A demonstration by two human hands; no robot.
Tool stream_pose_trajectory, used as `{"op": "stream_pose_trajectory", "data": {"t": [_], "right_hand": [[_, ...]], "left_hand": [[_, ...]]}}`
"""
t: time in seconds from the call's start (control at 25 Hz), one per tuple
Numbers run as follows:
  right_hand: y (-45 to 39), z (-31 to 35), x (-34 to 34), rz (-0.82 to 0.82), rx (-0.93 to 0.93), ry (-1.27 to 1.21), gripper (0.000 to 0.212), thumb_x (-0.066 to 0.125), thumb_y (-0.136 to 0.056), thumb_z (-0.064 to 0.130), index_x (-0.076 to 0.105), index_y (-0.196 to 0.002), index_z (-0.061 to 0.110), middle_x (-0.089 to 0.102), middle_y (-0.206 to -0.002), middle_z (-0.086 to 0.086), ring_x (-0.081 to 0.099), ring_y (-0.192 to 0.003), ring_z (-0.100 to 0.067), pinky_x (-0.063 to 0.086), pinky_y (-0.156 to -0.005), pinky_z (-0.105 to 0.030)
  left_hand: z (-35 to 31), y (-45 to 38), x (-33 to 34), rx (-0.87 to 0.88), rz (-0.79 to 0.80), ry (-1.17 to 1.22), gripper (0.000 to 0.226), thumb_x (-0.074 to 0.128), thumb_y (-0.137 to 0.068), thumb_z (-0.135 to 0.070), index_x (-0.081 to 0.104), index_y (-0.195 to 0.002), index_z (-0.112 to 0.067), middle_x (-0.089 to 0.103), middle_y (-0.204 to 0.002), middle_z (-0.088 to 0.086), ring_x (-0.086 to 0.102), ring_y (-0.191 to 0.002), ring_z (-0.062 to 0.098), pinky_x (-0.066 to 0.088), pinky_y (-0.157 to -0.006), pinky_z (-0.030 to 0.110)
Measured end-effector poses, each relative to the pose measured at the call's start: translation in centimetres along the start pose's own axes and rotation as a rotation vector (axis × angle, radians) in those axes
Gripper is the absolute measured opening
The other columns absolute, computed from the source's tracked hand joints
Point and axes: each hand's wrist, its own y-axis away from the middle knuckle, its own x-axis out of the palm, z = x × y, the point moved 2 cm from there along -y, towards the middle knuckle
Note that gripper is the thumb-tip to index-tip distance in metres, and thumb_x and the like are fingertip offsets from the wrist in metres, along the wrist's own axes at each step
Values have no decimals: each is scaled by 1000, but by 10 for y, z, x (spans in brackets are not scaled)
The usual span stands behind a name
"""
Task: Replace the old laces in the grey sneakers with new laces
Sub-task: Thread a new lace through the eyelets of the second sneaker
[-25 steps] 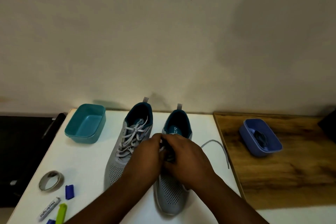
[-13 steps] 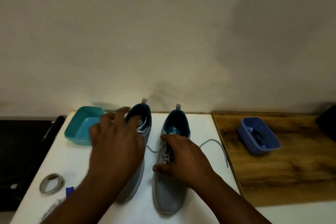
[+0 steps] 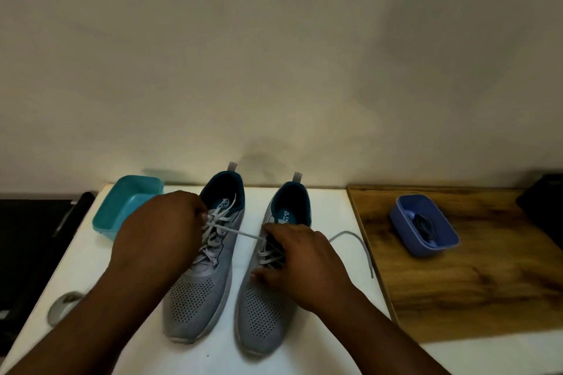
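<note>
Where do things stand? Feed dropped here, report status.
Left hand pinching lace taut over left sneaker. Right hand resting on right sneaker, partly unlaced. Nothing in the way.

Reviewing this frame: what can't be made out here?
- Left hand fingertips: hidden behind the hand, so its grip on the left sneaker's lace is unclear.
- Right sneaker's eyelets: covered by the right hand.
- Blue tub contents: dark, too small to identify.
- Grey object at left: blurred, partly behind the forearm.
</note>
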Motion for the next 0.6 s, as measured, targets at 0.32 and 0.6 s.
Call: {"op": "stream_pose_trajectory", "data": {"t": [0.32, 0.6], "right_hand": [[-2, -5, 9, -9, -56, 67, 74, 65, -80, 67, 42, -145, 42, 47, -152, 18, 9, -156, -10, 8, -123, -41], [5, -46, 0, -244, 124, -273, 55, 50, -99, 34, 33, -151, 35, 40, -152, 10, 42, -132, -5, 44, -108, -33]], "left_hand": [[-60, 16, 55, 250, 92, 154, 29, 55, -99, -31, 59, -128, -29, 65, -119, -6, 62, -106, 12, 54, -90, 33], [-45, 13, 76, 120, 93, 346, 14, 61, -97, -34, 68, -107, -28, 70, -93, -11, 64, -85, 7, 50, -73, 27]]}}
